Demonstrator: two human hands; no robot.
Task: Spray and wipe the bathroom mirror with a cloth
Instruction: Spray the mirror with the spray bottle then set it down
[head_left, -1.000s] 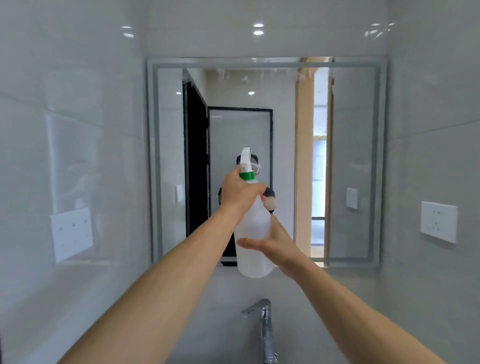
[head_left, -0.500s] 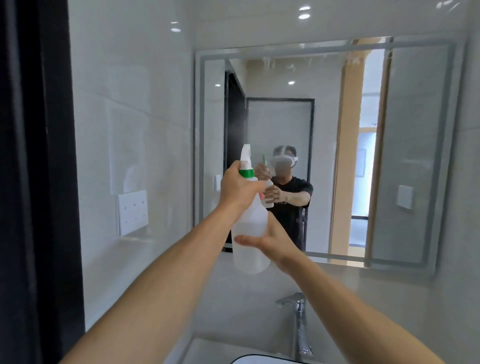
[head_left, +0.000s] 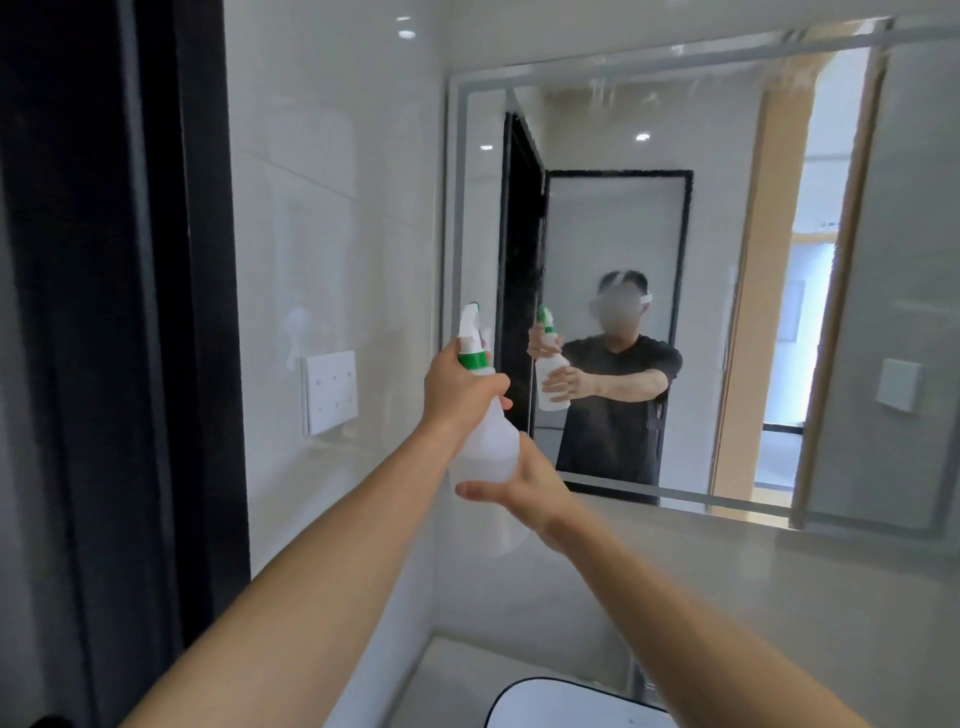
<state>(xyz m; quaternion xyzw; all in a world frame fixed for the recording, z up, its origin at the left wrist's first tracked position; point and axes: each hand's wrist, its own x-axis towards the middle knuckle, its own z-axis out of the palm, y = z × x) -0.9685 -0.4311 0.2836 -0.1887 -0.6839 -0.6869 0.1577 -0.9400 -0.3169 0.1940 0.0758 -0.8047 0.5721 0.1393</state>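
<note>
We hold a see-through white plastic spray bottle with a green collar (head_left: 480, 415) up in front of the big wall mirror with a pale frame (head_left: 883, 218), near its left side. The mirror hangs on the wall above the white sink (head_left: 566, 704).

What could go wrong? The nozzle points toward the mirror's left edge, so the spray might land on the shiny grey wall tiles (head_left: 332, 208) instead of the glass. The bottle could also slip if our wet fingers let go. We see no cloth, so drips may run down before we can wipe.

Our left hand (head_left: 460, 387) is wrapped tight around the bottle's neck by the trigger. Our right hand (head_left: 522, 480) is half open and cups the bottom of the bottle.
</note>
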